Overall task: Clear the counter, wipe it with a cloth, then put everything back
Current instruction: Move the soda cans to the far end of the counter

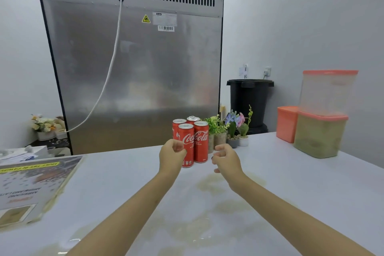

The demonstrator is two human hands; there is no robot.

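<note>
Several red cola cans (192, 141) stand in a tight cluster at the far edge of the white counter (291, 183). My left hand (171, 155) hovers just left of the front can with fingers loosely curled, holding nothing. My right hand (226, 159) hovers to the right of the cans, fingers also loosely curled and empty. Small potted artificial plants (230, 129) stand right of the cans. Brownish wet stains (209, 185) spread over the counter under my forearms. No cloth is in view.
A framed menu sign (35, 183) lies at the counter's left. Stacked plastic containers with pink lids (320, 127) stand at the right, an orange box (286, 123) beside them. Behind the counter are a steel refrigerator back (135, 68) and a black bin (250, 100).
</note>
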